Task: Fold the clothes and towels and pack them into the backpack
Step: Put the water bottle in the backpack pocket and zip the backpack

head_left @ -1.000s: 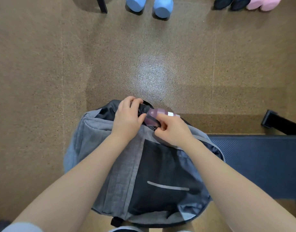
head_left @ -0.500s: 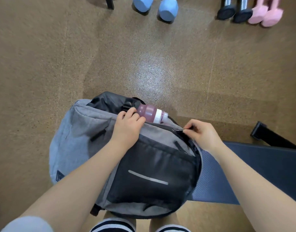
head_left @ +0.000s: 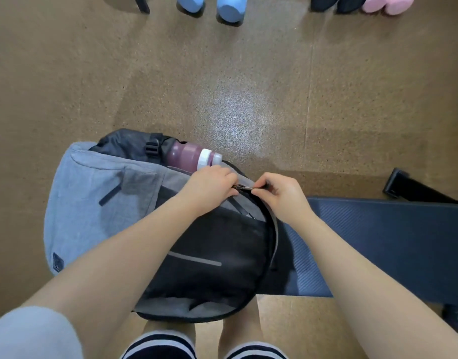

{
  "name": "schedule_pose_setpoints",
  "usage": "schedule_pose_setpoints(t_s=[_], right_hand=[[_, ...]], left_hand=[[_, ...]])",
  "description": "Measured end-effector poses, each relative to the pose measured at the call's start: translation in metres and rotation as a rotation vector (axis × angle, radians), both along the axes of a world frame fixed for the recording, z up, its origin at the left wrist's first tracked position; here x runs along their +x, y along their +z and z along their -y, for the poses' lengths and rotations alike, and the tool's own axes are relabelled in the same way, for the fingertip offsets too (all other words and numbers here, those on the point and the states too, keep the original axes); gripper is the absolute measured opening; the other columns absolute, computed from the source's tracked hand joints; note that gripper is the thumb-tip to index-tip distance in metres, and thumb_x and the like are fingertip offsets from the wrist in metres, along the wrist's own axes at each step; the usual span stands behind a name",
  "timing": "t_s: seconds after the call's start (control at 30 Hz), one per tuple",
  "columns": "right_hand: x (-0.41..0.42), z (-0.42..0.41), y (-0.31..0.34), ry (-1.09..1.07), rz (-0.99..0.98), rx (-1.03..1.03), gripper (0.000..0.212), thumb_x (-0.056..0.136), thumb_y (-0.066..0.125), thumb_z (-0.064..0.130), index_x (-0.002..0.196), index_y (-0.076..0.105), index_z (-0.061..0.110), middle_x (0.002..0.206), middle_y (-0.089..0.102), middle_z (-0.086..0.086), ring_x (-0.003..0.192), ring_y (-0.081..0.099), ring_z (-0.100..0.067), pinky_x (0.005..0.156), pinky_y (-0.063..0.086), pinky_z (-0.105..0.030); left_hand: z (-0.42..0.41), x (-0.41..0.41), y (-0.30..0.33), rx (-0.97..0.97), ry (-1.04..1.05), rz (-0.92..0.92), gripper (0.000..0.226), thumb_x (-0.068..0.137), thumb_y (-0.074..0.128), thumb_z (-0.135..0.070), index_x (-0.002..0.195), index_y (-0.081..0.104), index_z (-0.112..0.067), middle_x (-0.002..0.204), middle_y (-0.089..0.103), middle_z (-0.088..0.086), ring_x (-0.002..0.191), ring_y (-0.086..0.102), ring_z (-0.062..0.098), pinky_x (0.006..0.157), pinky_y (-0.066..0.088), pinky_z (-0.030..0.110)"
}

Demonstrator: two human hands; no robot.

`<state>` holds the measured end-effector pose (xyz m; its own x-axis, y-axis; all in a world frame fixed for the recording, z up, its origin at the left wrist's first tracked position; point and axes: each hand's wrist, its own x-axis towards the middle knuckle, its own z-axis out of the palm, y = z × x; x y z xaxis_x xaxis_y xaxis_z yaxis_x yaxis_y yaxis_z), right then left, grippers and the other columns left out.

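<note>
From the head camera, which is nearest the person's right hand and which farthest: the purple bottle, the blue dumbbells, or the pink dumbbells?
From the right hand:
1. Purple bottle, just up-left, in the backpack's side.
2. Blue dumbbells, far up, top edge.
3. Pink dumbbells, top right corner; slightly farther, nearly level with the blue.

Even, fairly bright overhead light leaves a pale glare patch on the speckled floor (head_left: 230,112) and soft shadows around the backpack (head_left: 124,218), while the wide lens bends the edges, the sleeve (head_left: 33,332) in the bottom corner is blurred, and the whole frame looks slightly soft.
</note>
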<state>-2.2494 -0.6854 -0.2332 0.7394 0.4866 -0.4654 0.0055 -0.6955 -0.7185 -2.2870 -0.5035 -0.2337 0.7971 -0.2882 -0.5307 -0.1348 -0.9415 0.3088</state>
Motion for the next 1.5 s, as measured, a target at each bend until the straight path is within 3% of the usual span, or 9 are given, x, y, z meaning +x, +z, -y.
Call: schedule_pose_setpoints(t_s=[0.23, 0.4, 0.53, 0.63, 0.83, 1.03, 1.23, 1.37, 1.5], right_hand=[[-0.026, 0.077, 0.006, -0.119, -0.083, -0.125, 0.015, 0.086, 0.065, 0.013, 0.074, 0.058, 0.019, 0.066, 0.054, 0.008, 0.063, 0.047, -0.011, 0.064, 0.040, -0.035], [-0.058, 0.086, 0.027, -0.203, -0.121, -0.091, 0.013, 0.086, 0.065, 0.014, 0.077, 0.061, 0.007, 0.073, 0.062, -0.006, 0.071, 0.056, -0.022, 0.069, 0.046, -0.038], [-0.050, 0.081, 0.032, -0.226, -0.051, -0.104, 0.010, 0.086, 0.065, 0.017, 0.080, 0.061, 0.010, 0.075, 0.061, -0.002, 0.073, 0.054, -0.020, 0.070, 0.043, -0.035], [-0.055, 0.084, 0.031, -0.176, 0.033, -0.122, 0.009, 0.086, 0.066, 0.017, 0.080, 0.061, 0.011, 0.073, 0.056, 0.006, 0.073, 0.053, -0.016, 0.067, 0.041, -0.033], [-0.119, 0.074, 0.017, -0.257, 0.246, -0.255, 0.010, 0.090, 0.059, 0.019, 0.084, 0.060, 0.011, 0.078, 0.056, -0.002, 0.076, 0.056, -0.028, 0.058, 0.044, -0.040], [-0.238, 0.087, 0.022, -0.524, 0.050, -0.348, 0.015, 0.087, 0.064, 0.021, 0.077, 0.057, 0.011, 0.073, 0.056, 0.004, 0.068, 0.053, -0.022, 0.058, 0.041, -0.036], [-0.252, 0.070, 0.036, -0.762, 0.060, -0.277, 0.012, 0.084, 0.067, 0.014, 0.080, 0.060, 0.005, 0.073, 0.058, 0.001, 0.068, 0.054, -0.022, 0.064, 0.045, -0.038], [-0.259, 0.068, 0.034, -0.713, 0.059, -0.292, 0.013, 0.086, 0.065, 0.019, 0.083, 0.061, 0.007, 0.074, 0.057, 0.003, 0.071, 0.053, -0.022, 0.065, 0.044, -0.037], [-0.294, 0.059, 0.024, -0.631, 0.065, -0.272, 0.014, 0.087, 0.063, 0.016, 0.081, 0.059, 0.004, 0.075, 0.059, -0.006, 0.068, 0.051, -0.024, 0.059, 0.042, -0.039]], left_hand=[[-0.009, -0.014, 0.004, -0.111, 0.026, 0.182, 0.040, 0.083, 0.041, -0.036, 0.068, 0.066, -0.008, 0.066, 0.064, 0.008, 0.055, 0.062, 0.028, 0.045, 0.046, 0.028], [0.020, -0.016, 0.008, -0.041, 0.068, 0.167, 0.021, 0.088, 0.055, -0.025, 0.094, 0.062, -0.006, 0.097, 0.062, 0.016, 0.088, 0.060, 0.037, 0.068, 0.045, 0.041], [0.068, -0.006, 0.012, -0.169, -0.267, 0.113, 0.033, 0.093, 0.049, -0.026, 0.124, 0.053, -0.015, 0.127, 0.054, 0.006, 0.117, 0.050, 0.028, 0.095, 0.036, 0.039], [0.083, 0.006, 0.007, -0.099, -0.415, -0.044, 0.030, 0.098, 0.038, -0.026, 0.121, 0.052, -0.012, 0.119, 0.057, 0.008, 0.112, 0.053, 0.029, 0.090, 0.040, 0.040], [0.066, -0.001, -0.003, -0.243, -0.253, 0.097, 0.028, 0.098, 0.040, -0.025, 0.111, 0.063, -0.015, 0.108, 0.065, 0.009, 0.103, 0.058, 0.031, 0.083, 0.045, 0.041], [0.069, -0.017, -0.005, -0.059, -0.170, 0.191, 0.029, 0.095, 0.042, -0.016, 0.118, 0.059, -0.018, 0.121, 0.059, 0.008, 0.116, 0.047, 0.031, 0.093, 0.034, 0.039], [0.085, -0.097, -0.005, -0.292, -0.849, 0.445, 0.041, 0.080, 0.037, -0.015, 0.101, 0.071, -0.022, 0.110, 0.068, 0.001, 0.108, 0.062, 0.027, 0.099, 0.039, 0.041], [0.098, -0.111, -0.003, -0.193, -0.903, 0.430, 0.034, 0.079, 0.038, -0.016, 0.082, 0.071, -0.023, 0.077, 0.064, -0.003, 0.084, 0.063, 0.024, 0.091, 0.037, 0.037], [0.106, -0.102, -0.004, -0.013, -0.739, 0.166, 0.032, 0.094, 0.038, -0.018, 0.112, 0.063, -0.024, 0.112, 0.060, -0.001, 0.112, 0.049, 0.025, 0.095, 0.036, 0.034]])
